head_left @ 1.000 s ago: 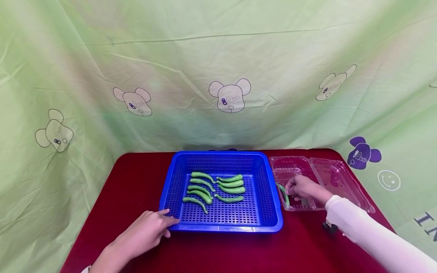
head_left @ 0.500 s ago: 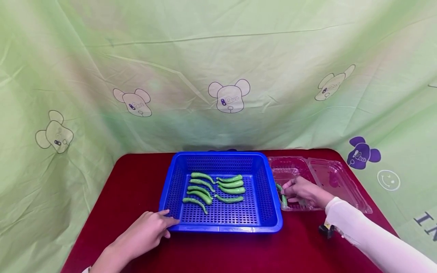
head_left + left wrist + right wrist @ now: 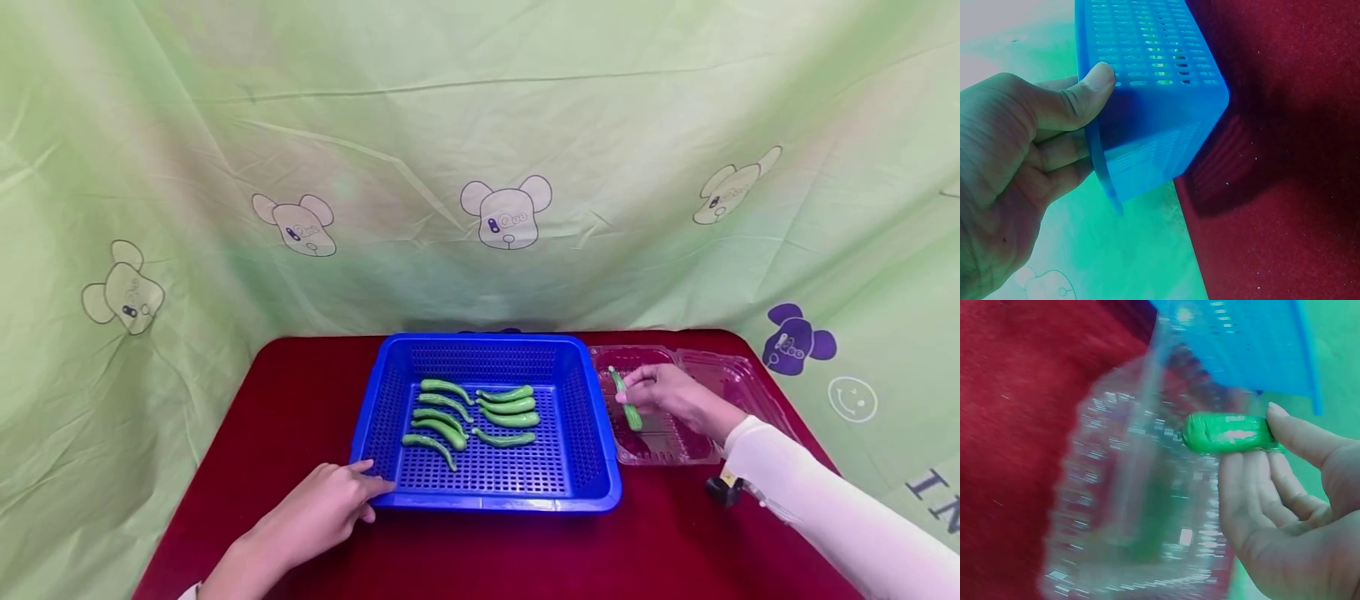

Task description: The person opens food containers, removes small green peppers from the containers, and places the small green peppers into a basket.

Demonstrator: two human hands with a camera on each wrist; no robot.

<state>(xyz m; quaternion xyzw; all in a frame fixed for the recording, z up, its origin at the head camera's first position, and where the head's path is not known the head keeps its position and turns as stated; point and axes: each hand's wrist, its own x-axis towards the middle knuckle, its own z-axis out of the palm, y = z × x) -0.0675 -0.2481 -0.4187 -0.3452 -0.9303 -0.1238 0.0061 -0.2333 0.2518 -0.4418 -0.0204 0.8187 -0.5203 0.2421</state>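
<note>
A blue perforated basket (image 3: pixel 592 433) stands mid-table with several green chili peppers (image 3: pixel 508 406) lying in it. My left hand (image 3: pixel 330 500) grips the basket's near left corner, the thumb (image 3: pixel 1094 80) hooked over the rim (image 3: pixel 1099 164). To the basket's right lies an open clear plastic clamshell box (image 3: pixel 660 446). My right hand (image 3: pixel 663 396) hovers over the box and pinches a green chili pepper (image 3: pixel 625 399) between thumb and fingers; in the right wrist view the pepper (image 3: pixel 1229 432) sits above the clear box (image 3: pixel 1129 519).
The table wears a dark red cloth (image 3: pixel 300 392). A small black object (image 3: pixel 723 489) lies near my right forearm. A green sheet printed with cartoon bears (image 3: pixel 506 212) hangs behind and round the table.
My right hand has lifted a green pepper from the near part of the clamshell and carried it up and away from me. The left hand and basket have stayed put.
</note>
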